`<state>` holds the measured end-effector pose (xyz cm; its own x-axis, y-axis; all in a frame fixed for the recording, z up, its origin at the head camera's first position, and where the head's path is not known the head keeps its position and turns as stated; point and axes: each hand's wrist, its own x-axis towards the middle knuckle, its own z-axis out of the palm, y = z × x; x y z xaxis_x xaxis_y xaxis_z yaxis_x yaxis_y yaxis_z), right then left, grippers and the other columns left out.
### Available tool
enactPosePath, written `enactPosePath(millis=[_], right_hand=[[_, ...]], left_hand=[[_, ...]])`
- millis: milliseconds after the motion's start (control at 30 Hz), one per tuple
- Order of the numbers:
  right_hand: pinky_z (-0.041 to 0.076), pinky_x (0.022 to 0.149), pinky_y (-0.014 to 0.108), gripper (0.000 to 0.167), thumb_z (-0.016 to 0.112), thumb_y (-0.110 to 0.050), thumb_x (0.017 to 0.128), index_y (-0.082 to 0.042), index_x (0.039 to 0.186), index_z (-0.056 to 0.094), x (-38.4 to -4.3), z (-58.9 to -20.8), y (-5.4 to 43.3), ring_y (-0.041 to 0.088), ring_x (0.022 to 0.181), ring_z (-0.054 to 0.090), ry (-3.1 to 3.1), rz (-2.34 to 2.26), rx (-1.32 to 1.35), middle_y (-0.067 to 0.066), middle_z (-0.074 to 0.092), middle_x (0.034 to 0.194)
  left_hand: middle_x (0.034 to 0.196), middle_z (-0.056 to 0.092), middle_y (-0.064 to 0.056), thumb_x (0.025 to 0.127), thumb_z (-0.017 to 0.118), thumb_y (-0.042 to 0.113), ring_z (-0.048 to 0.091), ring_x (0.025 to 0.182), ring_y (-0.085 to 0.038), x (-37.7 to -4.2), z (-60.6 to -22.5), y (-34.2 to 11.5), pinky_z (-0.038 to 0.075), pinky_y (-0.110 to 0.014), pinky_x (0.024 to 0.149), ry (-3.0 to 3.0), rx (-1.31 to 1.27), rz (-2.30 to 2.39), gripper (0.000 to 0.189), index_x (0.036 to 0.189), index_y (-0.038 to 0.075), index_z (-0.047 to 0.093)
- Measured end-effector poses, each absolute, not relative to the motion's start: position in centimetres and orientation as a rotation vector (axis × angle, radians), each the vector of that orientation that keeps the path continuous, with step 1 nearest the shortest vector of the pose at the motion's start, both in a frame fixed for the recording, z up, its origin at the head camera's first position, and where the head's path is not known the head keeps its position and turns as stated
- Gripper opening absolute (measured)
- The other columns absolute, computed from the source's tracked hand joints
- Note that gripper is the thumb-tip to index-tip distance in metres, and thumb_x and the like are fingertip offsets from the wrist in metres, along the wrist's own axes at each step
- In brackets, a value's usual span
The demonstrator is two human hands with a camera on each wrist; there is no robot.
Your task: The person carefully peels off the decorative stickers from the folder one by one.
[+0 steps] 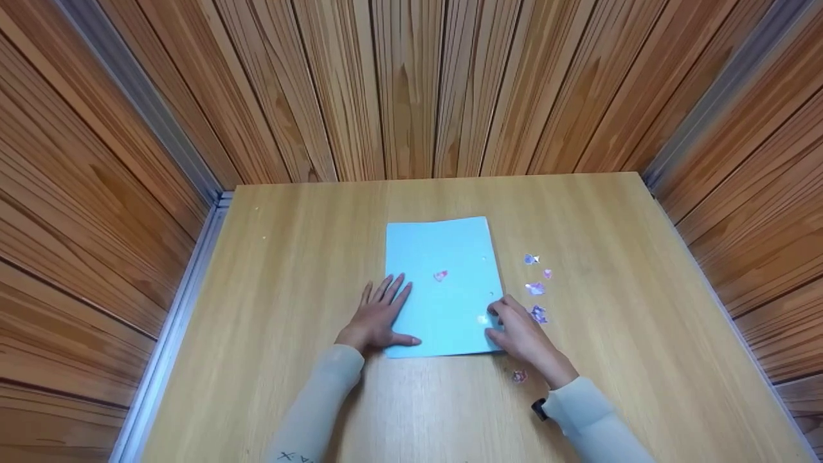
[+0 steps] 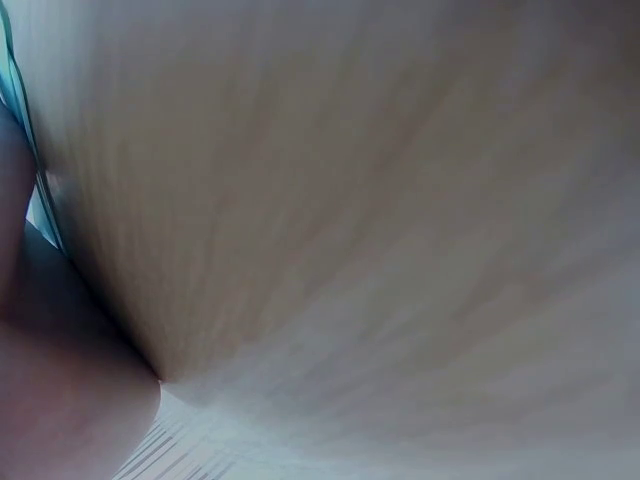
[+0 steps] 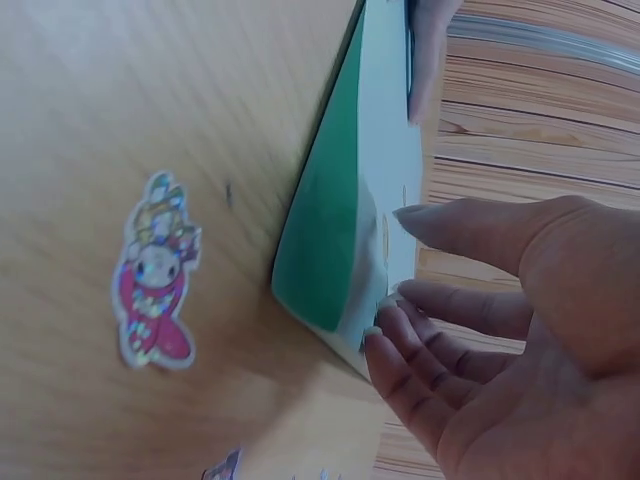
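A light blue book or folder [image 1: 443, 251] lies on the table, with a small pink sticker [image 1: 440, 276] near its middle. My left hand [image 1: 379, 318] rests spread across its lower left edge, thumb stretched over the cover. At the lower right edge is my right hand [image 1: 517, 331], its fingers loosely bent with a gap between thumb and index finger. Up close in the right wrist view, the right fingertips [image 3: 372, 335] are right at the cover's edge, and a green face [image 3: 325, 220] shows beside the pale one. Mostly bare tabletop fills the left wrist view.
Several shiny stickers, among them a purple one [image 1: 535, 289], lie right of the book. A pink mermaid-like sticker [image 3: 155, 275] sits below the book's lower right corner. Wood-plank walls [image 1: 411, 90] enclose the table [image 1: 289, 270] at the back and sides.
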<state>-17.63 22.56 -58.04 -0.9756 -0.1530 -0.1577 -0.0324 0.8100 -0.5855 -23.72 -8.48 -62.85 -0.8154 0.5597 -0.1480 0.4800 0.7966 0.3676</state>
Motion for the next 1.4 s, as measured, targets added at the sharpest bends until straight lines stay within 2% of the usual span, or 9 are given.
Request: enactPosePath(millis=[167, 333, 667, 967, 1400], right_hand=[[0.056, 0.094, 0.044, 0.041, 0.073, -0.011, 0.094, -0.003, 0.133, 0.062, -17.7, -58.2, 22.0, 0.026, 0.112, 0.061, 2.804, -0.893, -0.138, 0.006, 0.057, 0.119], [0.056, 0.094, 0.043, 0.036, 0.071, -0.007, 0.095, -0.002, 0.13, 0.064, -17.7, -58.3, 21.7, 0.027, 0.111, 0.062, 2.817, -0.903, -0.126, 0.006, 0.058, 0.115], [0.055, 0.082, 0.039, 0.019, 0.069, -0.002, 0.093, -0.001, 0.112, 0.066, -18.3, -58.8, 21.2, 0.023, 0.094, 0.061, 2.855, -0.936, -0.118, 0.008, 0.059, 0.105], [0.054, 0.077, 0.036, 0.007, 0.067, -0.005, 0.097, -0.003, 0.103, 0.065, -18.8, -58.7, 21.2, 0.02, 0.086, 0.058, 2.833, -0.902, -0.076, 0.006, 0.057, 0.097], [0.056, 0.082, 0.04, 0.014, 0.068, -0.005, 0.096, -0.003, 0.109, 0.066, -18.9, -58.8, 21.3, 0.022, 0.092, 0.061, 2.834, -0.925, -0.073, 0.006, 0.059, 0.101]], left_hand=[[0.173, 0.003, -0.006, 0.082, 0.068, 0.075, -0.001, 0.159, -0.032, -23.7, -62.7, -8.5, -0.001, -0.063, 0.123, 2.726, 0.8, 0.475, 0.115, 0.166, 0.02, 0.013], [0.173, 0.004, -0.006, 0.082, 0.067, 0.075, 0.0, 0.159, -0.033, -23.6, -62.5, -8.6, -0.001, -0.064, 0.123, 2.731, 0.812, 0.47, 0.114, 0.166, 0.02, 0.013], [0.173, 0.004, -0.006, 0.082, 0.067, 0.075, 0.0, 0.159, -0.033, -23.9, -62.9, -8.5, -0.001, -0.063, 0.123, 2.731, 0.806, 0.437, 0.115, 0.166, 0.019, 0.014], [0.173, 0.003, -0.005, 0.082, 0.064, 0.078, 0.0, 0.159, -0.032, -23.8, -62.8, -8.5, 0.0, -0.063, 0.123, 2.748, 0.799, 0.417, 0.114, 0.166, 0.021, 0.013], [0.173, 0.004, -0.006, 0.082, 0.064, 0.077, 0.001, 0.159, -0.032, -23.7, -62.7, -8.5, 0.0, -0.064, 0.123, 2.757, 0.812, 0.419, 0.114, 0.166, 0.02, 0.014]])
